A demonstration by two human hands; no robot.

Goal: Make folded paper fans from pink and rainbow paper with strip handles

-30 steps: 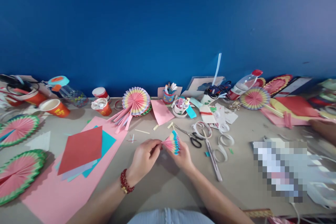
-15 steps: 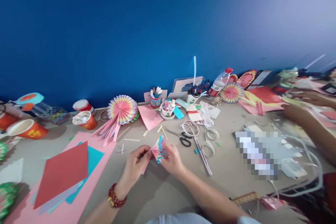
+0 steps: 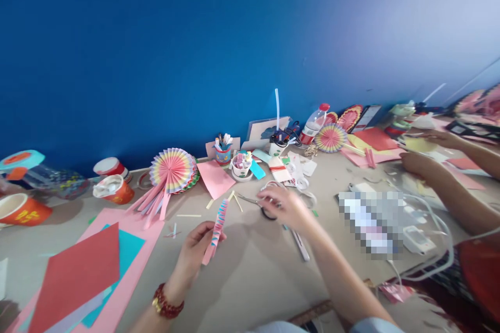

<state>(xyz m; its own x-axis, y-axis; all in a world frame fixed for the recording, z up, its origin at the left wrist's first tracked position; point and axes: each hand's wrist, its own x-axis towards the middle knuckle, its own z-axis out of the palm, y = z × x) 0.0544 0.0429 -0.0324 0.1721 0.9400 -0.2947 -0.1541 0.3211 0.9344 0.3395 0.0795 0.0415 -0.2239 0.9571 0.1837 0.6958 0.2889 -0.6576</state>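
My left hand (image 3: 200,246) is closed on a pleated paper fan (image 3: 219,225), pink with blue and white zigzag edges, held upright and nearly folded together. My right hand (image 3: 285,207) is away from the fan, reaching over the scissors (image 3: 267,214) with its fingers stretched out. It is slightly blurred, and whether its fingertips touch the scissors is unclear. Under and behind it are tape rolls (image 3: 311,200), partly covered. A utility knife (image 3: 301,246) lies just below that wrist. Thin pale paper strips (image 3: 236,201) lie between the two hands.
Red, lilac and blue sheets (image 3: 80,265) lie on large pink paper at left. Finished paper rosettes (image 3: 173,169), orange cups (image 3: 117,190), a pen pot (image 3: 223,154) and a bottle (image 3: 314,125) line the wall. At right are cables, a power strip (image 3: 417,240) and another person's hands (image 3: 420,166).
My right hand has let go of the paper fan and moved right to the scissors. The fan, in my left hand, has turned upright and folded narrower. The view has shifted slightly right.
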